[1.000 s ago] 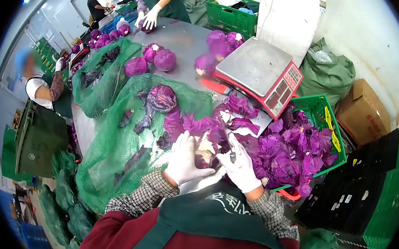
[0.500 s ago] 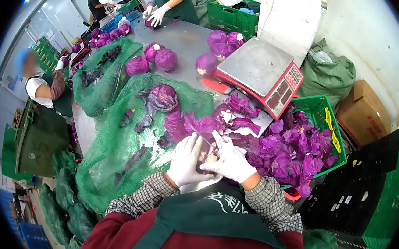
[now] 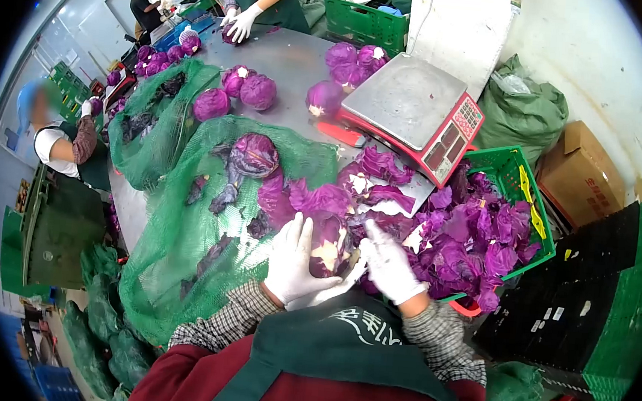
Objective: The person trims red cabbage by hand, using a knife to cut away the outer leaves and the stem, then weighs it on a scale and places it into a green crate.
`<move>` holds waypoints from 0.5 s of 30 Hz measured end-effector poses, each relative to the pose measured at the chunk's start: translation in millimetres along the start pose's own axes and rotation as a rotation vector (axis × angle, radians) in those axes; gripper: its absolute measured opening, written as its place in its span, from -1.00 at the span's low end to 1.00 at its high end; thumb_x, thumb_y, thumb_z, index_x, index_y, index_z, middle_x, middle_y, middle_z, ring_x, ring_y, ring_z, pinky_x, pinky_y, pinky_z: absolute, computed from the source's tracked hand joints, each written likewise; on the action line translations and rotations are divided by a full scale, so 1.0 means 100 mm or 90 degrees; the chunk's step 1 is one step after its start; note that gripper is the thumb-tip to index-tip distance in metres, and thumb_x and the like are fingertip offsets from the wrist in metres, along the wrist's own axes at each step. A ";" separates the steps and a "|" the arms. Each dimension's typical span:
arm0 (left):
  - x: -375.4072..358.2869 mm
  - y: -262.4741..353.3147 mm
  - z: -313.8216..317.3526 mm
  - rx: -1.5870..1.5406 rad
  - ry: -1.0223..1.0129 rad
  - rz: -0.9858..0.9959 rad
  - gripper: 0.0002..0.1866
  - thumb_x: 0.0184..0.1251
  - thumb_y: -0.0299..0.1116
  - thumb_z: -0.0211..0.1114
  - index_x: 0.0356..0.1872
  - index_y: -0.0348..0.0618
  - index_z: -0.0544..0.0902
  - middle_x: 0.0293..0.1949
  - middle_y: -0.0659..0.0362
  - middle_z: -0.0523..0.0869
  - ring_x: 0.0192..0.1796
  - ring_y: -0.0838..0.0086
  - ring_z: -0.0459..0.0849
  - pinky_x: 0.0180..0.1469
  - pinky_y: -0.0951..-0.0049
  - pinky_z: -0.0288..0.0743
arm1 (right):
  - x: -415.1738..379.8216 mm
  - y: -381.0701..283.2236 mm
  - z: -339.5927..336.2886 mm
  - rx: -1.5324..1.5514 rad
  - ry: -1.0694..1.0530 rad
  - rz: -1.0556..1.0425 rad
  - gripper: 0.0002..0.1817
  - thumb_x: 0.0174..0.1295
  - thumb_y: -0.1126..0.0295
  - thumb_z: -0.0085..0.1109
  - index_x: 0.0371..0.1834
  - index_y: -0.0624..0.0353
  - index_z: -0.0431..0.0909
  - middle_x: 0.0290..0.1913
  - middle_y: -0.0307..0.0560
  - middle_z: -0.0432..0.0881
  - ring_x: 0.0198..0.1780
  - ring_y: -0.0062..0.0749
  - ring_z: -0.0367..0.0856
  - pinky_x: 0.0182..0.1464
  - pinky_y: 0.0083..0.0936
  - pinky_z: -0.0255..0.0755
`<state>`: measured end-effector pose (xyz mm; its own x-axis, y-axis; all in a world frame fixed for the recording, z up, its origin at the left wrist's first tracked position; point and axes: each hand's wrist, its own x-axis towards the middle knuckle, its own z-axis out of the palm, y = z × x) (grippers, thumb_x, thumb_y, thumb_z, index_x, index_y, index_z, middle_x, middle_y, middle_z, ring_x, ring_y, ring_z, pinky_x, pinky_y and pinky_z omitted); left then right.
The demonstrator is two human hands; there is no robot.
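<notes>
My left hand [image 3: 291, 264], in a white glove, is wrapped round the near left side of a red cabbage [image 3: 327, 240]. The cabbage's pale cut stem faces up at me. Just to its right, my gloved right hand [image 3: 392, 268] is closed with the index finger stretched forward; it appears to grip a knife, mostly hidden now. A pale curved piece shows under the cabbage between the hands. Loose purple leaves [image 3: 325, 199] lie beyond it. Another cabbage [image 3: 254, 155] with dark wilted leaves rests on the green mesh bag [image 3: 174, 242] to the left.
A red scale [image 3: 411, 106] stands ahead right, beside an orange-red object [image 3: 340, 133]. Right of me, a green crate [image 3: 547, 252] is heaped with leaves. More cabbages [image 3: 258, 91] sit on the metal table [image 3: 294, 63]. Co-workers stand at the far end and left.
My right hand has moved right, off the cabbage, uncovering its pale stem end. The thin blade seen at the cabbage before no longer shows clearly. My left hand stays on the cabbage.
</notes>
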<state>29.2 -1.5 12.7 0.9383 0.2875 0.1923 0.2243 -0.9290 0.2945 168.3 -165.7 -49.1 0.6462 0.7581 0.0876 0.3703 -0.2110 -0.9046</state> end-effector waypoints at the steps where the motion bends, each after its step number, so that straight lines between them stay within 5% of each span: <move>1: 0.00 0.04 0.01 0.008 0.008 -0.007 0.26 -0.38 0.21 0.55 0.29 -0.52 0.20 0.27 -0.37 0.27 0.32 -0.16 0.28 0.36 0.00 0.16 | 0.01 -0.04 0.08 -0.036 -0.039 -0.004 -0.39 0.43 0.10 -0.17 0.40 0.31 0.16 0.28 0.29 0.37 0.30 0.05 0.38 0.30 -0.28 0.28; 7: 0.00 0.18 0.02 0.018 0.049 -0.040 0.25 -0.38 0.21 0.55 0.29 -0.52 0.20 0.26 -0.36 0.28 0.29 -0.15 0.31 0.32 -0.03 0.18 | 0.12 -0.17 0.23 -0.226 -0.126 -0.070 -0.48 0.41 0.25 -0.20 0.35 0.34 0.22 0.42 0.27 0.15 0.39 -0.05 0.26 0.35 -0.36 0.24; 11: 0.00 0.12 0.09 0.011 0.051 -0.036 0.24 -0.35 0.17 0.54 0.31 -0.52 0.16 0.28 -0.35 0.24 0.29 -0.16 0.28 0.31 -0.06 0.17 | 0.27 -0.34 0.11 -0.278 -0.100 -0.013 -0.56 0.40 0.30 -0.25 0.19 0.40 0.35 0.10 0.22 0.53 -0.04 -0.09 0.61 0.00 -0.28 0.51; 12: -0.03 0.11 0.13 -0.005 0.064 -0.037 0.26 -0.36 0.11 0.56 0.34 -0.49 0.12 0.29 -0.33 0.23 0.31 -0.15 0.26 0.33 -0.05 0.14 | 0.37 -0.16 0.10 -0.316 -0.141 -0.062 -0.60 0.41 0.26 -0.26 0.03 0.36 0.46 -0.12 0.18 0.62 -0.22 -0.02 0.63 -0.14 -0.22 0.52; 13: -0.10 0.09 0.15 -0.035 0.085 -0.029 0.23 -0.36 0.07 0.57 0.33 -0.48 0.13 0.28 -0.35 0.23 0.30 -0.17 0.27 0.31 -0.06 0.16 | 0.50 -0.34 0.03 -0.237 -0.162 0.195 -0.64 0.41 0.24 -0.22 -0.07 0.30 0.49 -0.22 0.25 0.61 -0.15 0.06 0.58 -0.13 -0.17 0.46; 15: -0.23 -0.02 0.17 -0.086 0.139 -0.011 0.18 -0.36 -0.02 0.58 0.31 -0.45 0.15 0.27 -0.37 0.23 0.28 -0.21 0.28 0.29 -0.09 0.19 | 0.50 0.66 0.41 -0.329 -0.019 -0.075 -0.66 0.41 0.23 -0.18 -0.17 0.27 0.50 -0.45 0.11 0.59 -0.36 -0.06 0.61 -0.30 -0.24 0.48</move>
<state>11.2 -10.0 -8.0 0.8520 0.3603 0.3798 0.1889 -0.8882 0.4188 197.7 -116.6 -121.5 0.5634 0.8111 0.1573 0.7248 -0.3939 -0.5652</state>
